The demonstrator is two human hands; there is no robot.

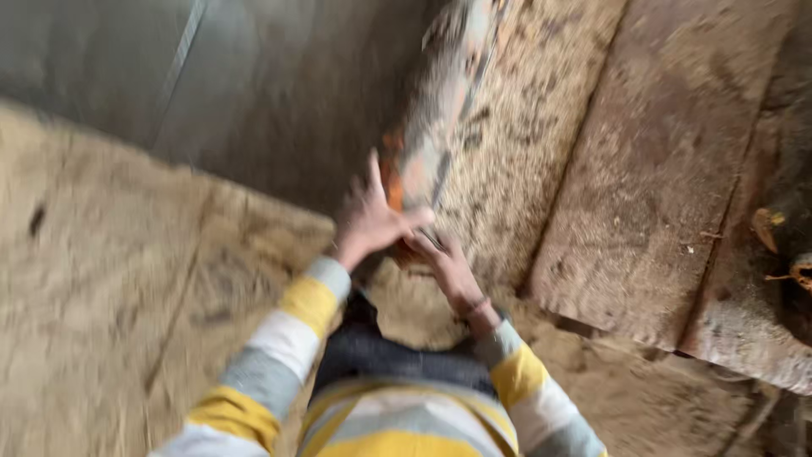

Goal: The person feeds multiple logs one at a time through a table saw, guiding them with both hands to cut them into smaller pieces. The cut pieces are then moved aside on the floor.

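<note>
A long chainsaw (440,110) with an orange body and a dusty bar lies on sawdust, stretching from the middle up toward the top edge; it is blurred. My left hand (368,220) reaches to its near end, fingers spread, palm against the orange body. My right hand (447,267) holds the same end from below and the right, fingers curled under it. Both arms wear yellow, white and grey striped sleeves.
Sawdust (524,144) covers the ground around the saw. A thick dusty wooden slab (668,169) lies to the right, with cut branch stubs (774,228) at the far right. A grey wall (254,85) rises at the upper left above a sawdust-coated surface (110,279).
</note>
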